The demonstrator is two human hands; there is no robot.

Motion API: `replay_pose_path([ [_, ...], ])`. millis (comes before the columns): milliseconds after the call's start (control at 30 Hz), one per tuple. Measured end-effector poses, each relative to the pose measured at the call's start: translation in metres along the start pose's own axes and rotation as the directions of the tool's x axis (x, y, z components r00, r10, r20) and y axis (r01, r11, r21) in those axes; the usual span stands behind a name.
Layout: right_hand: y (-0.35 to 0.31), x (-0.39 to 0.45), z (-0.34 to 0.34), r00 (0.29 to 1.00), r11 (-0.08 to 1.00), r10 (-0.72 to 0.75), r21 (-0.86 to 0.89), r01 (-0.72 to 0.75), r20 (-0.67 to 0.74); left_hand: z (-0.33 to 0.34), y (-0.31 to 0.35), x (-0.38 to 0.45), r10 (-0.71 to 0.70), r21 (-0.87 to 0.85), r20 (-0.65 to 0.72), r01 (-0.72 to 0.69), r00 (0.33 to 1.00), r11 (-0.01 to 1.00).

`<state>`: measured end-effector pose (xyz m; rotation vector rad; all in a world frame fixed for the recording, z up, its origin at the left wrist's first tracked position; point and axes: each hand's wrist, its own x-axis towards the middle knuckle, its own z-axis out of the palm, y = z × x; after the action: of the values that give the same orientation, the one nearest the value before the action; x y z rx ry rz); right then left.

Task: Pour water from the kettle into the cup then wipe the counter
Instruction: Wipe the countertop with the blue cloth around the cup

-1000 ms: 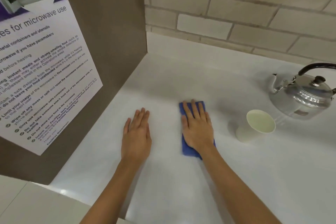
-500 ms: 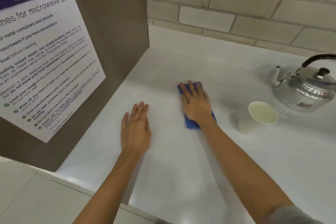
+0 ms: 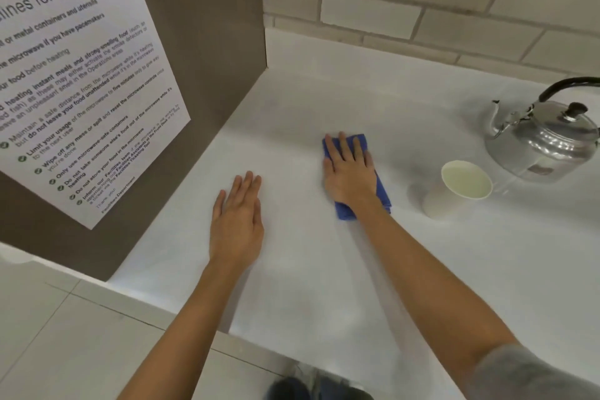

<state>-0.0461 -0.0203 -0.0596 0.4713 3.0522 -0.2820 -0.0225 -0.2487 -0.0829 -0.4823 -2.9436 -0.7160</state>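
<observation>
On the white counter (image 3: 324, 286) below a brick wall, the right hand (image 3: 349, 172) lies spread flat, pressing the blue cloth (image 3: 380, 185), its long axis running front to back, just left of the cup (image 3: 454, 191) and kettle (image 3: 545, 140), while the left hand (image 3: 237, 221) rests open nearby.

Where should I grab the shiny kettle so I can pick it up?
Grab the kettle by its black handle, which arches over the lid. Come down from above and curl your fingers around the top of the arch. The kettle stands upright, so the handle is clear, and the round metal body has nothing else to hold.
</observation>
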Motion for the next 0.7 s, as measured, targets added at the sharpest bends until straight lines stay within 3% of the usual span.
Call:
replay_pose_path([
  [100,-0.04,-0.039,0.017,0.977,0.977,-0.215,-0.009,0.215,-0.01,-0.001,-0.001,-0.001,0.008,-0.027,-0.015,-0.008,1.0,1.0],
  [167,-0.04,-0.102,0.038,0.906,0.906,-0.42,0.034,0.421,-0.047,-0.002,0.0,-0.001,0.009,-0.081,-0.021,-0.011,1.0,0.997],
  [200,-0.032,-0.126,0.039,0.889,0.886,-0.454,0.071,0.458,-0.064,-0.003,0.0,-0.003,0.008,-0.113,-0.02,-0.011,1.0,0.994],
  [267,-0.007,-0.129,0.034,0.915,0.915,-0.397,0.05,0.401,-0.075,-0.006,-0.003,-0.011,0.017,-0.137,-0.014,-0.018,1.0,0.99],
  [333,0.01,-0.095,0.02,0.977,0.978,-0.207,-0.023,0.206,-0.044,-0.009,-0.006,-0.026,0.036,-0.135,-0.003,-0.037,0.999,0.99],
  [400,0.003,-0.054,0.007,0.999,0.999,-0.05,-0.003,0.05,-0.018,-0.012,-0.009,-0.041,0.039,-0.157,-0.007,-0.04,0.999,0.987],
  [433,-0.01,-0.043,0.004,0.999,0.999,-0.042,0.003,0.042,-0.005,-0.014,-0.01,-0.046,0.034,-0.164,-0.012,-0.035,0.999,0.986],
  [500,-0.041,-0.049,0.012,0.986,0.986,-0.166,0.013,0.166,0.022,-0.016,-0.01,-0.054,0.009,-0.168,-0.018,-0.012,1.0,0.986],
  [600,-0.053,-0.115,0.037,0.889,0.888,-0.458,0.035,0.458,0.011,-0.021,-0.01,-0.061,-0.026,-0.161,-0.016,0.023,1.0,0.987],
  [700,-0.025,-0.128,0.031,0.893,0.891,-0.45,0.07,0.449,0.009,-0.024,-0.011,-0.064,-0.035,-0.126,-0.005,0.034,0.999,0.991],
])
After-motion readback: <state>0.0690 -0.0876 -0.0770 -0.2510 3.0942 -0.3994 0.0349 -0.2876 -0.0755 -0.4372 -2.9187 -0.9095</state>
